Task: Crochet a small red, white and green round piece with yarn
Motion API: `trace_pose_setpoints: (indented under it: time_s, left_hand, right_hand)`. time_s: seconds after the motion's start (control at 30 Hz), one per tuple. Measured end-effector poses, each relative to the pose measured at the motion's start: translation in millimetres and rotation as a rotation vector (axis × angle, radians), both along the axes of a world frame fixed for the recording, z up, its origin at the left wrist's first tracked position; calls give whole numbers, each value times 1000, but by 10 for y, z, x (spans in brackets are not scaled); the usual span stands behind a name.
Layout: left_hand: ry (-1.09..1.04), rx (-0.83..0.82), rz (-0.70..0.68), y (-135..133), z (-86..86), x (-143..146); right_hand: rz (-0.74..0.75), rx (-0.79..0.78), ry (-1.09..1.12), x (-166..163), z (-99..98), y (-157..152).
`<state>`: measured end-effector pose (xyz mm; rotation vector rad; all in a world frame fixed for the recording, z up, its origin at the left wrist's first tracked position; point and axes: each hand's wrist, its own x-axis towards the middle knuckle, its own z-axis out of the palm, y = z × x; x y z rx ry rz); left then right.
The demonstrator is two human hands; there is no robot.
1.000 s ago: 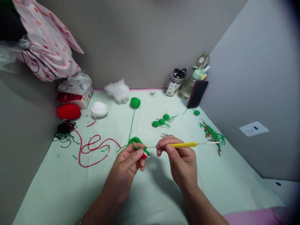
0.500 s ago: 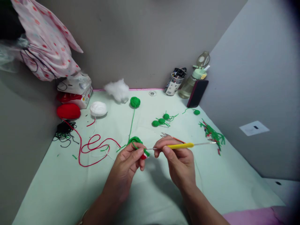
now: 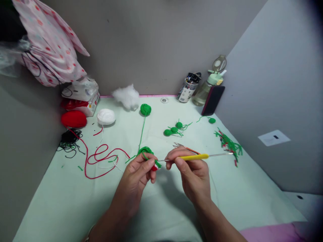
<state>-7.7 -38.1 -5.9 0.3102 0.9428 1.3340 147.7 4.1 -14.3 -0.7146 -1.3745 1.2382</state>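
My left hand (image 3: 137,176) is closed in a pinch on a small red and green crochet piece (image 3: 156,165), with green yarn (image 3: 145,151) looped over its fingers. That strand runs back to a green yarn ball (image 3: 145,109). My right hand (image 3: 193,173) grips a yellow-handled crochet hook (image 3: 194,157), held level, its metal tip at the crochet piece. Both hands hover just above the pale green table cover (image 3: 75,201).
Red yarn (image 3: 74,119), white yarn (image 3: 106,116), black thread (image 3: 68,140), loose red strand (image 3: 101,161) lie left. White stuffing (image 3: 127,96), small green crocheted balls (image 3: 174,129), yarn scraps (image 3: 228,144), scissors (image 3: 183,146), pen cup (image 3: 188,88), bottle (image 3: 208,88), phone (image 3: 212,100) sit farther back.
The right hand and hook shifted slightly left toward the crochet piece, uncovering the scissors behind. The left hand has barely moved.
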Motion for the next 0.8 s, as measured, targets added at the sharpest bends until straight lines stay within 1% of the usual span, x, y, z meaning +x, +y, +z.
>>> trace_pose_setpoints:
  time_s: [0.37, 0.6, 0.73, 0.8]
  left_hand:
    - [12, 2, 2, 16, -16, 16]
    - [29, 14, 7, 6, -11, 12]
    - [58, 14, 14, 5, 10, 22]
    - [62, 12, 0, 2, 29, 27]
  right_hand:
    - [2, -13, -32, 1, 13, -7]
    - [-34, 65, -77, -3, 43, -6]
    - [-54, 71, -85, -25, 54, -18]
    - [-49, 50, -76, -46, 45, -25]
